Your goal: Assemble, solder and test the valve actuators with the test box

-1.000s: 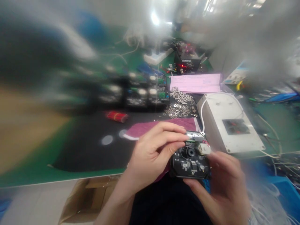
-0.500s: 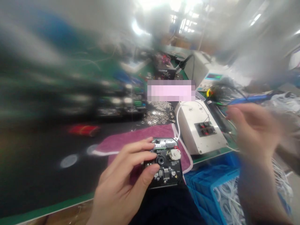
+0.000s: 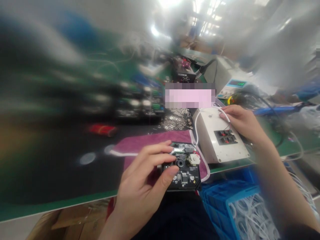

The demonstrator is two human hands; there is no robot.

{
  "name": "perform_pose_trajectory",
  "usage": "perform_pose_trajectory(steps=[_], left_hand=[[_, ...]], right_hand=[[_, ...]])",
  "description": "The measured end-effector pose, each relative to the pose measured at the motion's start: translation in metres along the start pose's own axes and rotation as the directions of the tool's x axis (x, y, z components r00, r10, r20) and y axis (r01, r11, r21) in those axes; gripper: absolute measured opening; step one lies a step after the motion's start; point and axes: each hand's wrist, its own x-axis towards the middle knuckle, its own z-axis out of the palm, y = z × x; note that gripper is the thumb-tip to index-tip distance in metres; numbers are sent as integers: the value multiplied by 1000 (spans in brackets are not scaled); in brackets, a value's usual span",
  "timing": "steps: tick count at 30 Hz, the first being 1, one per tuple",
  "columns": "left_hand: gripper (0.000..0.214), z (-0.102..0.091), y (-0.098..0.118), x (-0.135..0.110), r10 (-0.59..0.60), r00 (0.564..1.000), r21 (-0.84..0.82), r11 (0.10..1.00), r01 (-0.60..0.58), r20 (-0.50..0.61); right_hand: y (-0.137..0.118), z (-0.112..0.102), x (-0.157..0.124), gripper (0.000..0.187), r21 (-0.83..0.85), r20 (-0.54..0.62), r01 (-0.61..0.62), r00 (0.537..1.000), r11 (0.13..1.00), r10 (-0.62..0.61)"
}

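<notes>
My left hand [image 3: 147,180] grips a black circuit board assembly [image 3: 186,170] by its left side. The board carries a round black part, a white connector and chips, and is held over a purple cloth [image 3: 155,141]. A white cable [image 3: 196,128] runs from near the board's top corner up over a light grey metal box [image 3: 208,140] toward its red-and-black terminal block [image 3: 226,136]. My right hand [image 3: 242,121] reaches to the far right of the box's top. Its fingertips are pinched together at a toggle switch there, which they mostly cover. Another switch [image 3: 210,116] shows beside it.
Washers [image 3: 175,123] and small metal pins lie on the black mat behind the cloth. Blurred circuit assemblies [image 3: 140,103] and a red roll [image 3: 103,129] are to the left. An instrument with a display [image 3: 236,83] stands behind. A blue crate [image 3: 217,203] of white cables sits below the table edge.
My right hand has moved left and onto the top of the metal box. My left hand still holds the circuit board, and the view has shifted a little.
</notes>
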Motion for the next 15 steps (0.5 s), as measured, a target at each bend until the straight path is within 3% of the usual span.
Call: perform_pose_trajectory(steps=[8, 15], left_hand=[[28, 3, -1, 0, 15, 1000, -63, 998, -15, -14], [31, 0, 1, 0, 24, 999, -55, 998, -23, 23]], right_hand=[[-8, 3, 5, 31, -131, -27, -117, 993, 984, 114], [5, 16, -13, 26, -230, -174, -98, 983, 968, 59]])
